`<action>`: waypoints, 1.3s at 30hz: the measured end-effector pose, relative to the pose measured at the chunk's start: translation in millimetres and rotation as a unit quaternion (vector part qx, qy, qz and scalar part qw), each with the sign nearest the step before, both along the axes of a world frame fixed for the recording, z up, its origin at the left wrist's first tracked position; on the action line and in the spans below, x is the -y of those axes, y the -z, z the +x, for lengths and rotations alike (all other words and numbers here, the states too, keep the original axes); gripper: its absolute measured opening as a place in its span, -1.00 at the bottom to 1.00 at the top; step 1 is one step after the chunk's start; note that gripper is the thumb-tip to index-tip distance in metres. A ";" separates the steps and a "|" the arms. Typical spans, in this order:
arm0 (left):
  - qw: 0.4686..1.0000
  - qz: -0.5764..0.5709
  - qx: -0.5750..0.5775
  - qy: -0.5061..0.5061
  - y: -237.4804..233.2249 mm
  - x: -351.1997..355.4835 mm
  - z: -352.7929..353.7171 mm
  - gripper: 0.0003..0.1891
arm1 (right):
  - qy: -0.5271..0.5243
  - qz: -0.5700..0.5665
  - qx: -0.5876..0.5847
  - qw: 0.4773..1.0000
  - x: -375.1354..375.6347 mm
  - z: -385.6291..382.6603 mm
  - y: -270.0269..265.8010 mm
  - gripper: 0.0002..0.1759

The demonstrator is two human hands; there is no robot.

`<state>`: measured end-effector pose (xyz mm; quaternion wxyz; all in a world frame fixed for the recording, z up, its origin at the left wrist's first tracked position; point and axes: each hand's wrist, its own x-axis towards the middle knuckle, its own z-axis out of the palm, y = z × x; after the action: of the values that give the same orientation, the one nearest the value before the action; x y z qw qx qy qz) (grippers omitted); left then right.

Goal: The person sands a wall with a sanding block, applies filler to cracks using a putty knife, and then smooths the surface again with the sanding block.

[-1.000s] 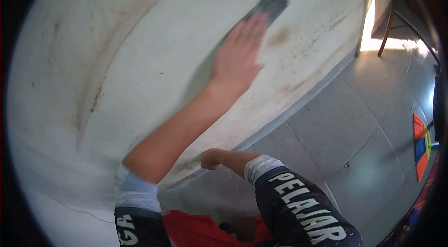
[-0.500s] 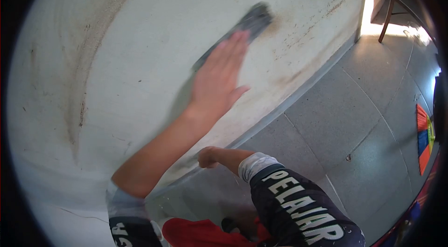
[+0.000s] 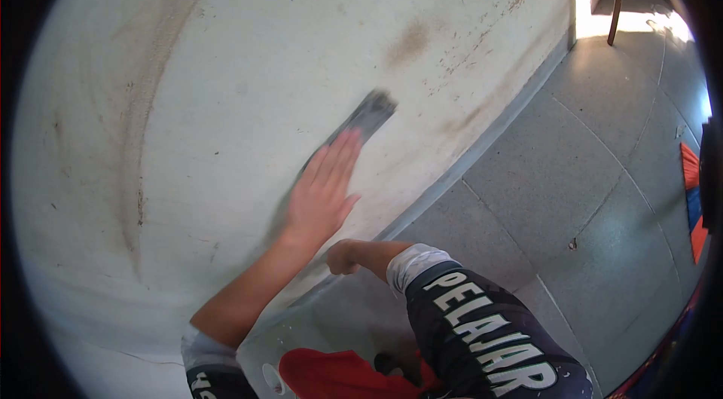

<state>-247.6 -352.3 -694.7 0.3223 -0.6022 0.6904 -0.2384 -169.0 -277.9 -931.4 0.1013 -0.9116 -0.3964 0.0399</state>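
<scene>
My left hand (image 3: 322, 192) lies over a flat, dark grey strip (image 3: 373, 114), fingers stretched along it, pressing it to the dirty white wall (image 3: 248, 82). The strip's worn, ragged far end sticks out past my fingertips, and the rest is hidden under the palm. Up and to the right of it is a brown smudge (image 3: 410, 43) on the wall. My right hand (image 3: 343, 257) is closed near the foot of the wall, below my left wrist; I cannot tell what is in it. Red cloth (image 3: 339, 375) shows below, between my arms.
A grey skirting strip (image 3: 482, 146) runs along the wall's base, beside grey floor tiles (image 3: 527, 180). A white round container (image 3: 273, 379) is low by my left sleeve. At the upper right stands a dark furniture leg (image 3: 617, 3); an orange and blue item (image 3: 692, 199) lies at the right edge.
My left hand has slid down and to the left across the wall with the grey strip, uncovering the brown smudge. The view has shifted slightly; my right hand stays closed in about the same place.
</scene>
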 end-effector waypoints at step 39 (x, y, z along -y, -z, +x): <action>0.979 -0.151 -0.027 0.136 5.8 179.2 -60.2 -0.12 | -0.076 -0.073 0.060 0.993 -0.8 4.6 -1.2 -0.71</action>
<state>-307.8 -531.6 -700.5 0.1736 -0.5506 0.7301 -0.3655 -164.4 -277.0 -930.2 0.0073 -0.8844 -0.4662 0.0216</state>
